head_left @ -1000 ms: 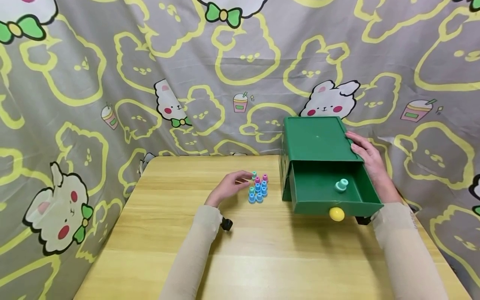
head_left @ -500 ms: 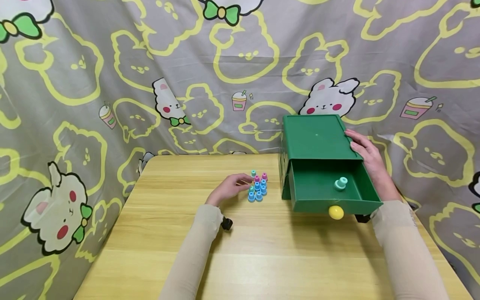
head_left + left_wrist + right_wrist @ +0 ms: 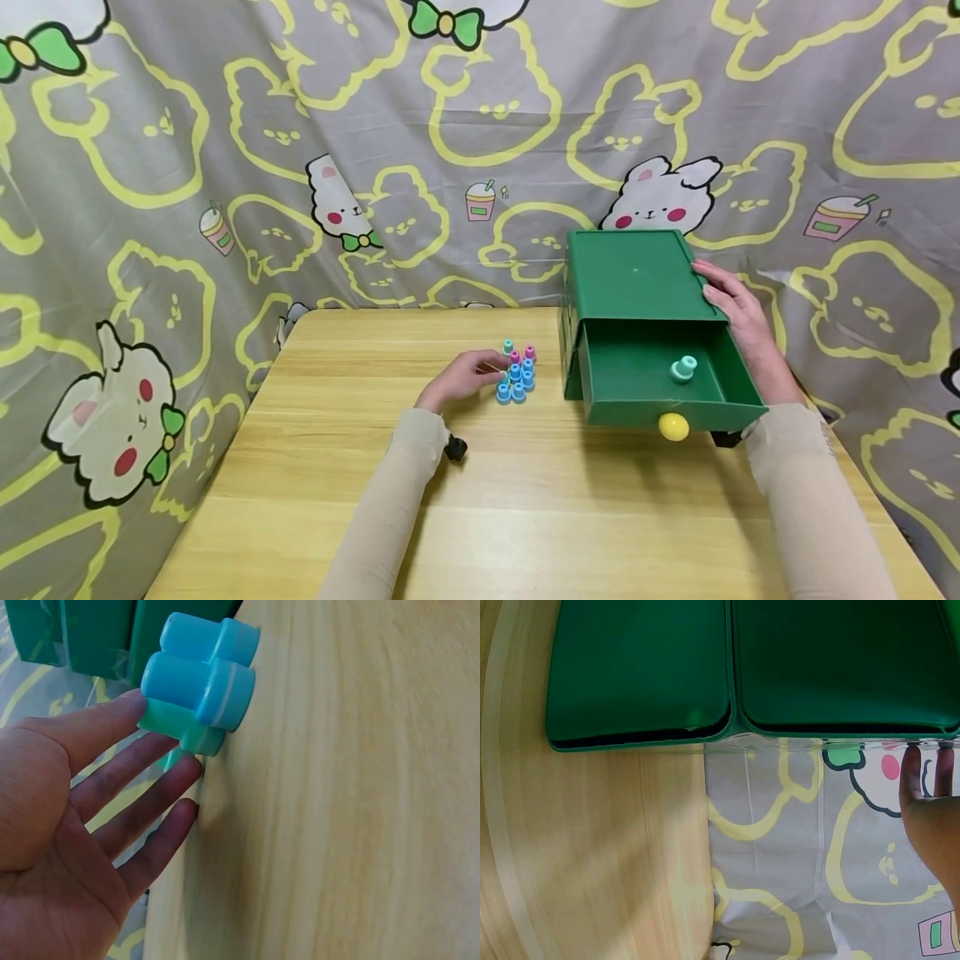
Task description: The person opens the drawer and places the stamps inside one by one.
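My left hand (image 3: pixel 467 377) is at a cluster of small plastic pegs with wide bases, its thumb and index finger pinching a green peg (image 3: pixel 176 720). Beside that peg stand blue pegs (image 3: pixel 180 679); pink pegs (image 3: pixel 529 352) and another green peg (image 3: pixel 508 345) are behind. The other fingers of this hand are spread. At the right, a green drawer cabinet (image 3: pixel 637 275) has its drawer (image 3: pixel 622 383) pulled out by a yellow knob's (image 3: pixel 673 427) side. A mint peg (image 3: pixel 683 369) lies in the drawer. My right hand (image 3: pixel 738 312) rests straight-fingered against the cabinet's right side.
The wooden table (image 3: pixel 480 517) carries everything. A grey patterned curtain (image 3: pixel 405 108) hangs behind and along the left. Both wrists wear small black cameras, the left one's mount (image 3: pixel 454 448) close above the tabletop.
My left hand has shifted slightly toward the front, from near the rear green peg to the nearer green peg, and its thumb and finger have closed on it. My right hand stays put.
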`<state>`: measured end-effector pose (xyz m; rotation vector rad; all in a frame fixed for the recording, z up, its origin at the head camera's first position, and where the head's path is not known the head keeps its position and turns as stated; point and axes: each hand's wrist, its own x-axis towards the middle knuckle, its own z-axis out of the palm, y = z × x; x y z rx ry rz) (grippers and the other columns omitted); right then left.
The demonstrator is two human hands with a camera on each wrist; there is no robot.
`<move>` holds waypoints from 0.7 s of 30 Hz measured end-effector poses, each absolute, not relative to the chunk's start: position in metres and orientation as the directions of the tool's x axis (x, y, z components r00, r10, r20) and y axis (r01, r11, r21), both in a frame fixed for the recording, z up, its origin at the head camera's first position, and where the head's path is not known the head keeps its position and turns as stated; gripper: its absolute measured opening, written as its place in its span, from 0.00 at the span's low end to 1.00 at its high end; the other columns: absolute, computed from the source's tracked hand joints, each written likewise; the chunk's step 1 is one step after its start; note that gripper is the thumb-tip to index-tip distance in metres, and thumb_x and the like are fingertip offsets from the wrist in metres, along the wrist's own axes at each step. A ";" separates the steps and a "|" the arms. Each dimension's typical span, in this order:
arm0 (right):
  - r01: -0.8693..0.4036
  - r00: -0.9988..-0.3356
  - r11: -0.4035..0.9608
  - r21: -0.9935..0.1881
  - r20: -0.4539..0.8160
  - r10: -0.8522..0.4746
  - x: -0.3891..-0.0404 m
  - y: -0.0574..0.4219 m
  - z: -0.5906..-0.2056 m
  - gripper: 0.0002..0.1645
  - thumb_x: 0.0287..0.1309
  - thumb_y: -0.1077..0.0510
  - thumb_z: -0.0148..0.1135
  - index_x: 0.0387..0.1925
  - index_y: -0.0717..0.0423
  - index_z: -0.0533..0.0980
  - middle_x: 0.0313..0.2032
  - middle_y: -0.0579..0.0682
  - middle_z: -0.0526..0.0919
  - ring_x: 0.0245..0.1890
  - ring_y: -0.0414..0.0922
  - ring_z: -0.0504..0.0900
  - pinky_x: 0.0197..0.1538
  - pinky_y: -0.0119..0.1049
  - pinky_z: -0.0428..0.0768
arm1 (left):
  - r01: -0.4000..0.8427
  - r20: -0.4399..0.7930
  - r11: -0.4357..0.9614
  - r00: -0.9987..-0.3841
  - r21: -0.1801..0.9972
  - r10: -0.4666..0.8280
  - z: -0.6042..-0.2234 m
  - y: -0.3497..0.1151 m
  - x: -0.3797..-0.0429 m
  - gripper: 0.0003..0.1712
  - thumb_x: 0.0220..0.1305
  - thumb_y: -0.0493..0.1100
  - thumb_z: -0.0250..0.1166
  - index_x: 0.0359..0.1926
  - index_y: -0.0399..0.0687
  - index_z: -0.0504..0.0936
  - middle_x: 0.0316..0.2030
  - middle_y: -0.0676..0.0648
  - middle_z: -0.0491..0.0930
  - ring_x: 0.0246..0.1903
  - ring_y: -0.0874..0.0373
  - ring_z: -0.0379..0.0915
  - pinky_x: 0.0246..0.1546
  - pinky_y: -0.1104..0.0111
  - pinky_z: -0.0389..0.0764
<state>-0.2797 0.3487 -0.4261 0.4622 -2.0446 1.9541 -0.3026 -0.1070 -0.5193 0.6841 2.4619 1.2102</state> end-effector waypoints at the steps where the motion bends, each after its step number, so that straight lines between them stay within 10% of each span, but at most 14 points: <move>1: -0.412 -0.911 0.036 -0.911 0.410 -0.040 -0.279 0.348 -0.426 0.25 0.78 0.63 0.50 0.72 0.59 0.71 0.70 0.39 0.71 0.69 0.31 0.64 0.65 0.17 0.64 | 0.284 -0.062 0.530 -0.838 0.799 0.543 -0.521 -0.107 -0.303 0.14 0.75 0.41 0.63 0.58 0.50 0.85 0.54 0.47 0.85 0.55 0.52 0.80 0.64 0.57 0.78; 21: -0.403 -0.914 0.012 -0.915 0.402 -0.045 -0.279 0.348 -0.427 0.25 0.79 0.63 0.49 0.72 0.60 0.71 0.68 0.36 0.71 0.69 0.32 0.64 0.65 0.18 0.64 | 0.313 -0.040 0.529 -0.832 0.789 0.553 -0.526 -0.110 -0.303 0.13 0.75 0.44 0.64 0.55 0.51 0.87 0.50 0.50 0.87 0.52 0.57 0.81 0.61 0.60 0.80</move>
